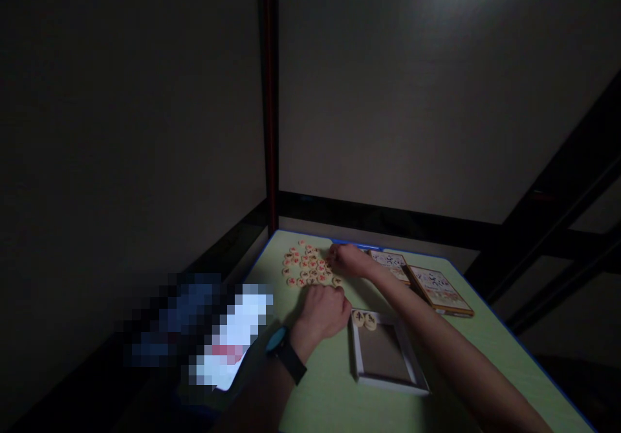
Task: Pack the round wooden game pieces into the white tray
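Round xiangqi pieces point(305, 263) with red and dark characters lie in a loose cluster on the green table point(325, 381). My right hand point(350, 260) reaches to the right edge of this cluster, its fingers closed together; what they may hold cannot be made out. Nearer to me, my left hand point(324, 311) rests just in front of the pieces with its fingers curled in, their tips hidden. A dark watch point(286, 354) is on the left wrist. Beside that hand is a shallow white-rimmed box point(358, 355), with two xiangqi pieces point(364, 319) in its far left corner.
Two flat printed boxes point(439, 288) lie on the right side of the table, partly behind my right forearm. A bright blurred-out screen point(237, 336) is at the left edge. Walls point(388, 109) stand close behind and to the left. The light is dim.
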Motion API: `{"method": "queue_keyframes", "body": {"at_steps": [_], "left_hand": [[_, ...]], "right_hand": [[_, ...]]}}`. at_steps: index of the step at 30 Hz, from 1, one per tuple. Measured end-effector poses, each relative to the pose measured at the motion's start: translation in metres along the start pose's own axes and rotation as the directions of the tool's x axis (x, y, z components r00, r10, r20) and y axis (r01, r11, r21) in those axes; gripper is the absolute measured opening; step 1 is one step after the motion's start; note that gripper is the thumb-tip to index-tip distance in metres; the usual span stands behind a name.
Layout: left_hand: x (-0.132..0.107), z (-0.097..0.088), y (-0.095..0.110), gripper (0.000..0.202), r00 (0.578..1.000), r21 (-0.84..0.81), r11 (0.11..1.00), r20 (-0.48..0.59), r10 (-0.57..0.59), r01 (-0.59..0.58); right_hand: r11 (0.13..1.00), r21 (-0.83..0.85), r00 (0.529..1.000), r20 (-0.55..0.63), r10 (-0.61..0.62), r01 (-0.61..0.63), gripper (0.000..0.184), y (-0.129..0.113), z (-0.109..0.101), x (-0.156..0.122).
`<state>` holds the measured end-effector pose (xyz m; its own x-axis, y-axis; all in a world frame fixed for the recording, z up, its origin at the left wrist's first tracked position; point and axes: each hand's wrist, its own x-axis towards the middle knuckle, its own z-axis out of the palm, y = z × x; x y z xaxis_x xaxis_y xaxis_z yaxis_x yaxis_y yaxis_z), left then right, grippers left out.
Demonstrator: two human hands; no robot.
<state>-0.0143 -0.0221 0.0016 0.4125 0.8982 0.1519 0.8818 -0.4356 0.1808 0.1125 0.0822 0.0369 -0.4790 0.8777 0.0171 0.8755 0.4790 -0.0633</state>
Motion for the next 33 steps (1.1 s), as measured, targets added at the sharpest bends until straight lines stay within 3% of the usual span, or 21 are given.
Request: {"method": "queue_keyframes", "body": {"at_steps": [5, 12, 23, 33], "left_hand": [[0.000, 0.000, 0.000, 0.035, 1.000, -0.002, 1.000, 0.008, 0.004, -0.004], [-0.001, -0.003, 0.002, 0.037, 0.998, -0.001, 1.000, 0.054, -0.010, 0.010], [-0.002, -0.010, 0.004, 0.038, 0.996, -0.011, 1.000, 0.082, -0.026, 0.027], [-0.001, -0.005, 0.002, 0.037, 0.998, -0.032, 0.999, 0.059, -0.022, 0.024]], "right_hand": [[0.999, -0.006, 0.999, 0.017, 0.036, -0.036, 0.026, -0.023, -0.007, 0.030], [0.996, -0.032, 0.991, 0.101, 0.091, -0.088, 0.025, -0.053, 0.000, 0.054], [0.996, -0.075, 0.974, 0.218, 0.061, -0.045, 0.041, -0.058, -0.015, 0.063], [0.992, -0.107, 0.977, 0.194, 0.093, -0.073, 0.044, -0.058, -0.003, 0.062]]}}
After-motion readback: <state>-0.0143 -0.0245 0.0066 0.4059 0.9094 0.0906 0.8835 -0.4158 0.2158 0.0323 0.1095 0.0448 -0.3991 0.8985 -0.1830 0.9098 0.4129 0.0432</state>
